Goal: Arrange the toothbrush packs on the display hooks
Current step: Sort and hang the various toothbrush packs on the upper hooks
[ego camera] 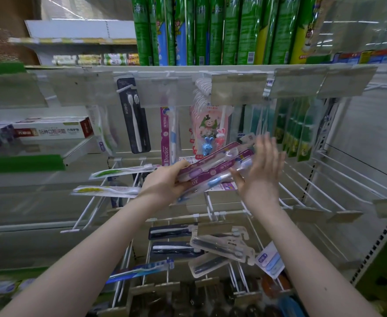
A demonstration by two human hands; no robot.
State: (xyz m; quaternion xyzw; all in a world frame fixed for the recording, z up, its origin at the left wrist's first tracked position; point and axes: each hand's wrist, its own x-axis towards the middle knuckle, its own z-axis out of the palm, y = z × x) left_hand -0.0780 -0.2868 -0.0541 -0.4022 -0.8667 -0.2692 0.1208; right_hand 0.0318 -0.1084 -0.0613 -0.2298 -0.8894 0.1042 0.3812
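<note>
Toothbrush packs [217, 165] in left hand [165, 183] match hanging purple "Doctor" pack [166, 138].

Flat magenta-and-clear plastic toothbrush packs [213, 167] are showing purple & blue handles w/ white lettering. Slim black card pack [140, 124] is carrying a white brush. Tall glossy green boxes [208, 30] are showing blue & yellow panels.

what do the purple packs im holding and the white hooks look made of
Purple packs: likely printed card backing under clear glossy plastic; glare streaks show and the brushes are visible through it. White hooks: apparently metal wire with a smooth white coating; thin, straight, rigid-looking rods.
</note>
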